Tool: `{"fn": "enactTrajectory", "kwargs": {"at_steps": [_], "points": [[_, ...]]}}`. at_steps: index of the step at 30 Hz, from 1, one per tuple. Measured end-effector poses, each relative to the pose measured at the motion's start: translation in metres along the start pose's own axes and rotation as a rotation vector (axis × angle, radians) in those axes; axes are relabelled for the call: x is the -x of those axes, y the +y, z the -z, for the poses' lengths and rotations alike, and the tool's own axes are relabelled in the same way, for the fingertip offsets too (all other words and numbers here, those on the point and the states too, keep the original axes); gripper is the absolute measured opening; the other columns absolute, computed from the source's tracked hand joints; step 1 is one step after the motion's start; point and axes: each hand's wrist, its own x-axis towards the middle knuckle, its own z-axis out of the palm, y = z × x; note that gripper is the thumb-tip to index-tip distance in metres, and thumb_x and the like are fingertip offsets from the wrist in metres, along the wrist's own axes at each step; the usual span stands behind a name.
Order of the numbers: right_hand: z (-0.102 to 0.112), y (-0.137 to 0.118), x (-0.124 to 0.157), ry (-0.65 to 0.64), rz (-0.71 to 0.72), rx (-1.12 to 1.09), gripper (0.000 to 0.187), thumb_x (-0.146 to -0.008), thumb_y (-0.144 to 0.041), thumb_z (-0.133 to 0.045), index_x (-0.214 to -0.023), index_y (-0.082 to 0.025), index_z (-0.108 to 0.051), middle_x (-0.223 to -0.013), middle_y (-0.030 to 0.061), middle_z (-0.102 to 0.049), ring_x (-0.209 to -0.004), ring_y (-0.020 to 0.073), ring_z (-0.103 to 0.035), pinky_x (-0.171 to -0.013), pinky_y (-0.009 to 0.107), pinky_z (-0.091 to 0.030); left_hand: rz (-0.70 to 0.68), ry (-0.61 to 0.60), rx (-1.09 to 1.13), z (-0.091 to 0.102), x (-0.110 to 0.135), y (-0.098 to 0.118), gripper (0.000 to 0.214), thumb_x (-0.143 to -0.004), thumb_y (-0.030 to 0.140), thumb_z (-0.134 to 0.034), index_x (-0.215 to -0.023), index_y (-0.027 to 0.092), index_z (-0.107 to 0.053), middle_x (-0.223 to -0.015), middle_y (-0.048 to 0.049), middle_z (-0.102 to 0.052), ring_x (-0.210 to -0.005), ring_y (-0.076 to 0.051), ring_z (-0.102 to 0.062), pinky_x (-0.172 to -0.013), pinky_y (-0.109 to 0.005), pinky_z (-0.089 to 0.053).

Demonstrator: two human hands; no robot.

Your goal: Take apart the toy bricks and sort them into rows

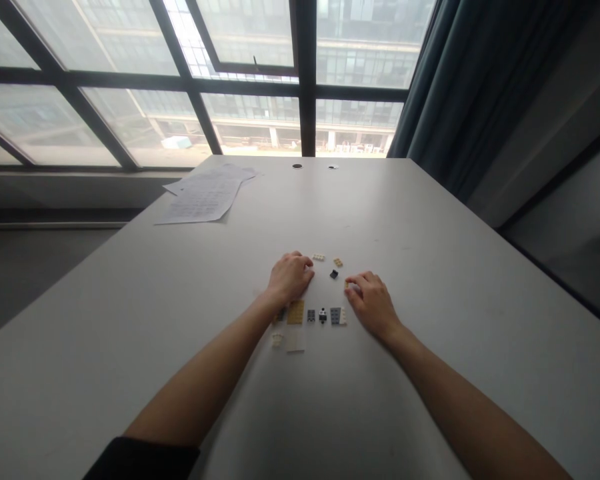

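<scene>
Small building bricks lie scattered on a white table (430, 280). My left hand (290, 278) rests knuckles-up with its fingers curled under, and whatever is inside them is hidden. A tan plate (295, 311) lies just below that hand. My right hand (373, 300) pinches a small tan brick (347, 285) at its fingertips. Between the hands sits a small black piece (334, 274). Beyond it lie a cream plate (319, 257) and a small tan plate (338, 262). In front of the hands sit small grey pieces (311, 315), a grey plate (337, 315) and a white plate (295, 341).
Printed paper sheets (203, 197) lie at the table's far left, overhanging the edge. Two round cable holes (297, 166) sit near the far edge. A large window is behind the table, and a dark curtain (460, 93) hangs at the right.
</scene>
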Motion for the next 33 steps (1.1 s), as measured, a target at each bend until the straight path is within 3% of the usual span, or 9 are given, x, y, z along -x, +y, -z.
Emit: {"fn": "enactTrajectory", "kwargs": {"at_steps": [5, 11, 17, 23, 33], "points": [[0.002, -0.001, 0.000, -0.012, -0.014, 0.001, 0.018, -0.090, -0.024, -0.055, -0.102, -0.019, -0.067, -0.101, 0.0073, -0.063, -0.098, 0.0231, -0.054, -0.089, 0.036, -0.040, -0.006, 0.032, 0.109, 0.010, 0.011, -0.001, 0.022, -0.084, 0.025, -0.055, -0.098, 0.017, -0.070, -0.094, -0.0060, -0.071, -0.087, -0.020, -0.065, -0.084, -0.033, -0.051], [0.003, -0.002, 0.001, -0.030, 0.001, 0.049, 0.017, -0.089, -0.024, -0.056, -0.100, -0.020, -0.068, -0.099, 0.0077, -0.063, -0.096, 0.0236, -0.053, -0.087, 0.037, -0.040, -0.078, 0.159, 0.271, 0.033, 0.047, -0.001, 0.023, -0.088, 0.028, -0.053, -0.103, 0.020, -0.067, -0.095, -0.0039, -0.069, -0.084, -0.017, -0.064, -0.079, -0.032, -0.052], [0.001, 0.000, 0.002, -0.034, 0.020, 0.071, 0.017, -0.089, -0.026, -0.056, -0.101, -0.021, -0.069, -0.099, 0.0079, -0.063, -0.097, 0.0248, -0.053, -0.087, 0.039, -0.040, -0.078, 0.198, 0.234, 0.055, 0.081, -0.036, 0.022, -0.087, 0.034, -0.054, -0.098, 0.019, -0.066, -0.092, -0.0048, -0.066, -0.081, -0.018, -0.062, -0.064, -0.028, -0.051], [0.002, 0.001, 0.002, -0.054, 0.014, 0.083, 0.018, -0.089, -0.025, -0.057, -0.101, -0.020, -0.069, -0.101, 0.0076, -0.063, -0.097, 0.0248, -0.053, -0.088, 0.039, -0.040, -0.098, 0.092, 0.129, 0.046, 0.110, -0.070, 0.024, -0.089, 0.036, -0.052, -0.101, 0.020, -0.067, -0.100, -0.0067, -0.064, -0.092, -0.021, -0.060, -0.078, -0.034, -0.053], [0.001, 0.002, 0.003, -0.038, 0.022, 0.074, 0.018, -0.089, -0.026, -0.056, -0.101, -0.021, -0.069, -0.100, 0.0079, -0.064, -0.097, 0.0246, -0.054, -0.088, 0.039, -0.041, -0.172, 0.042, 0.098, 0.035, 0.117, -0.083, 0.024, -0.088, 0.035, -0.054, -0.102, 0.022, -0.068, -0.104, -0.0059, -0.063, -0.100, -0.021, -0.058, -0.091, -0.037, -0.049]]}}
